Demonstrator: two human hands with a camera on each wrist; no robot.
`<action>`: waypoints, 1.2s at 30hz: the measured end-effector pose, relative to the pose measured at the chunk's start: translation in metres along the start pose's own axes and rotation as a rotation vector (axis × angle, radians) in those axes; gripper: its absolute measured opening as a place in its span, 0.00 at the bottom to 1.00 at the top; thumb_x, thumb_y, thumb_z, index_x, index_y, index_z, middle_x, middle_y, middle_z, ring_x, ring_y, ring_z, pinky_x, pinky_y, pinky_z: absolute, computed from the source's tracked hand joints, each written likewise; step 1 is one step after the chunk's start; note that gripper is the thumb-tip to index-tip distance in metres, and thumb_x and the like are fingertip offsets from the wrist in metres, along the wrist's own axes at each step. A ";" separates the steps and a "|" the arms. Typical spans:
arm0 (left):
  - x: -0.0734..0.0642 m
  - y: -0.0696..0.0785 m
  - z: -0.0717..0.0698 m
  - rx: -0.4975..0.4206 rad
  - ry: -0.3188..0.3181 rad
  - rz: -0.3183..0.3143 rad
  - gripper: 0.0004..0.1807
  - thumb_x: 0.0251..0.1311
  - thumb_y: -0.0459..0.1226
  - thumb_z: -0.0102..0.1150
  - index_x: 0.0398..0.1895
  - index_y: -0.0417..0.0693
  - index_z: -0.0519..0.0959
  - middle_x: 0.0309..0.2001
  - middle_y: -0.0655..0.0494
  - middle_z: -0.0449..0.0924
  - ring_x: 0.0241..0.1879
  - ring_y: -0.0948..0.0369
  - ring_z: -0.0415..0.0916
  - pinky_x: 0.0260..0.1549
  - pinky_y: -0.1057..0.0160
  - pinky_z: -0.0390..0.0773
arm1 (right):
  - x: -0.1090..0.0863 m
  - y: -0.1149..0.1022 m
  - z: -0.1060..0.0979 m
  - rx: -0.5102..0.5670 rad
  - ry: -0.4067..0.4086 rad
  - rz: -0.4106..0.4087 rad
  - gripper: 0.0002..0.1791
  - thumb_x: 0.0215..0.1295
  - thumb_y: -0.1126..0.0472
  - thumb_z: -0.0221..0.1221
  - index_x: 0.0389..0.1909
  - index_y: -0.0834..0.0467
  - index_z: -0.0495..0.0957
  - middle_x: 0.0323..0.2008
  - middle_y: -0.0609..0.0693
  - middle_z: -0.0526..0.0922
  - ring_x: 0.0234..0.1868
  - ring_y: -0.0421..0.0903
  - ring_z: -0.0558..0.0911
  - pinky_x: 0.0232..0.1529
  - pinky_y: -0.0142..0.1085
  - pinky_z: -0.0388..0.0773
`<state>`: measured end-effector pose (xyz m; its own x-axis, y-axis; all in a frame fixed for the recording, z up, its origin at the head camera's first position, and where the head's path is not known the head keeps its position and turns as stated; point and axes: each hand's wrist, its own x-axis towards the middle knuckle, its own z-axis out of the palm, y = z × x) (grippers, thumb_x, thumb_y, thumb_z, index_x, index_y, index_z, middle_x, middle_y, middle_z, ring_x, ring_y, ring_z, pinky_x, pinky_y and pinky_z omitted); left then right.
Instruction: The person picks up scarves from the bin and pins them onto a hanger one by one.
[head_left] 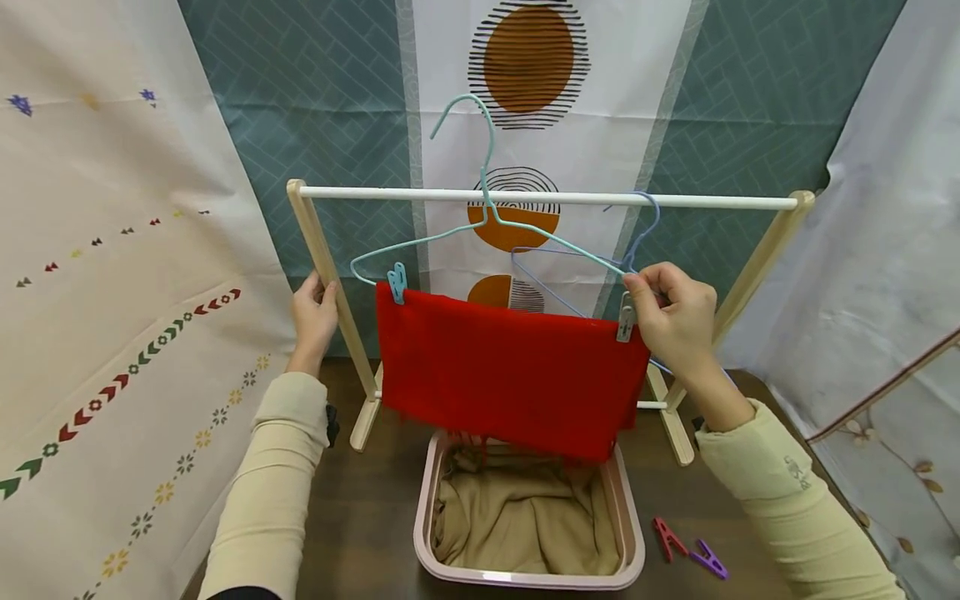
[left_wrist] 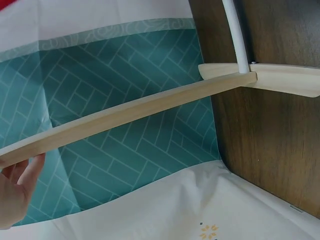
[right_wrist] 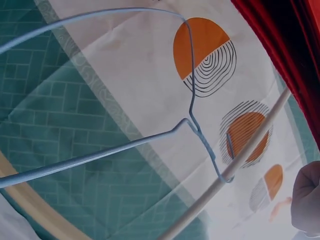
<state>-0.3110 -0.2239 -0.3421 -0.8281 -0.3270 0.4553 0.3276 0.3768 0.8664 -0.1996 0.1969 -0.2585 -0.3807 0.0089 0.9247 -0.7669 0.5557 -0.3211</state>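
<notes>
A red cloth [head_left: 510,367] hangs folded over a mint-green hanger [head_left: 420,242], fixed by a blue clothespin [head_left: 397,283] at its left and a grey clothespin [head_left: 626,317] at its right. My right hand [head_left: 678,317] pinches the hanger's right end beside the grey clothespin. The hanger's hook rises above the white rail [head_left: 390,194], and its neck crosses in front of the rail. My left hand [head_left: 315,317] holds the rack's left wooden leg [head_left: 318,242]; in the left wrist view the fingers [left_wrist: 34,170] reach up against that leg [left_wrist: 125,111].
A blue hanger [head_left: 643,233] hangs from the rail, behind the cloth; the right wrist view shows its hook [right_wrist: 212,155] over the rail. Below stands a pink basket [head_left: 425,533] with brown fabric [head_left: 525,517] inside. Red [head_left: 669,539] and purple [head_left: 708,558] clothespins lie on the table [head_left: 360,517].
</notes>
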 end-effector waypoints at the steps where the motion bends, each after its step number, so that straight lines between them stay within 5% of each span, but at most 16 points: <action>1: 0.002 -0.004 0.000 0.011 0.004 -0.005 0.18 0.65 0.30 0.44 0.57 0.37 0.70 0.47 0.37 0.75 0.46 0.49 0.74 0.41 0.60 0.74 | 0.003 0.000 0.002 -0.003 -0.002 0.005 0.09 0.50 0.77 0.60 0.16 0.69 0.72 0.10 0.49 0.65 0.14 0.30 0.55 0.16 0.22 0.51; 16: 0.002 -0.004 0.001 0.032 0.016 -0.023 0.20 0.65 0.31 0.45 0.60 0.38 0.68 0.50 0.38 0.75 0.48 0.51 0.73 0.45 0.54 0.73 | 0.014 0.011 0.051 -0.042 -0.078 0.087 0.09 0.56 0.70 0.60 0.19 0.69 0.74 0.08 0.52 0.67 0.12 0.33 0.57 0.13 0.25 0.52; 36: 0.000 -0.003 0.003 0.024 0.040 0.005 0.20 0.64 0.27 0.45 0.59 0.33 0.67 0.50 0.35 0.73 0.49 0.48 0.73 0.48 0.52 0.72 | -0.026 0.025 0.104 -0.002 -0.127 0.179 0.10 0.56 0.69 0.59 0.18 0.67 0.73 0.09 0.50 0.67 0.11 0.34 0.58 0.13 0.29 0.54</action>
<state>-0.3134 -0.2229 -0.3455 -0.8074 -0.3596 0.4677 0.3198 0.3994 0.8592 -0.2632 0.1241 -0.3116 -0.5725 0.0030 0.8199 -0.6806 0.5560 -0.4772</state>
